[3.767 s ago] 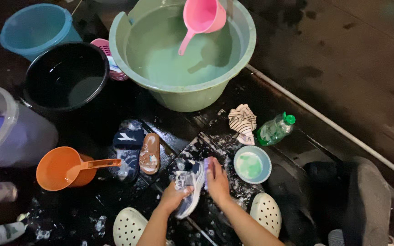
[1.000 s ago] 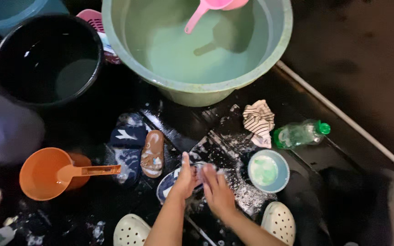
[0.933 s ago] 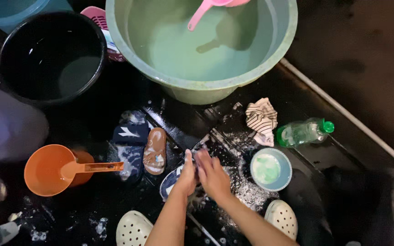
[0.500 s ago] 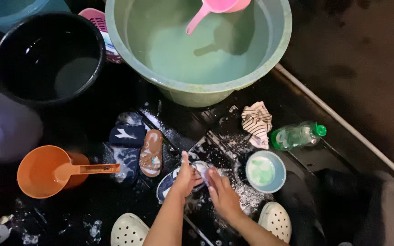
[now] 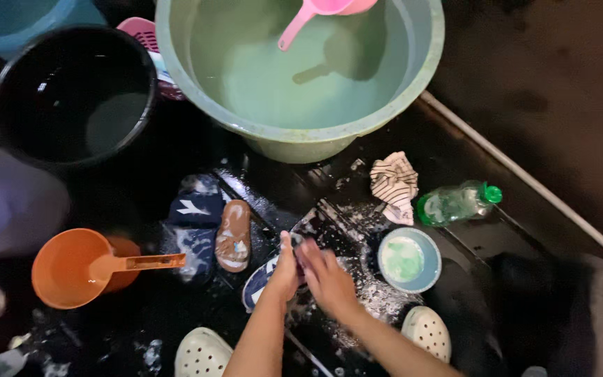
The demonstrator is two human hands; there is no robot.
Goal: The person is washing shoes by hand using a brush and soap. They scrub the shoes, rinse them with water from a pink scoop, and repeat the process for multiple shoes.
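Pale green basin (image 5: 329,139), pink scoop (image 5: 315,14), orange dipper (image 5: 71,269), striped cloth (image 5: 393,183), black bucket (image 5: 71,146).

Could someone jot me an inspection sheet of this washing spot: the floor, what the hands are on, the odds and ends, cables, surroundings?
Surface: dark wet floor, soap foam around the hands.
Job's things: blue and white shoe lying in the foam, mostly hidden by the hands.
Hands: left hand closed on the shoe; right hand pressed against it, its grip unclear.
Clutter: big green basin of water with a pink scoop; black bucket; orange scoop; brown sandal; navy sandal; small bowl; green bottle on its side; striped cloth.
Cables: nothing seen.
Surroundings: the person's feet in white clogs.
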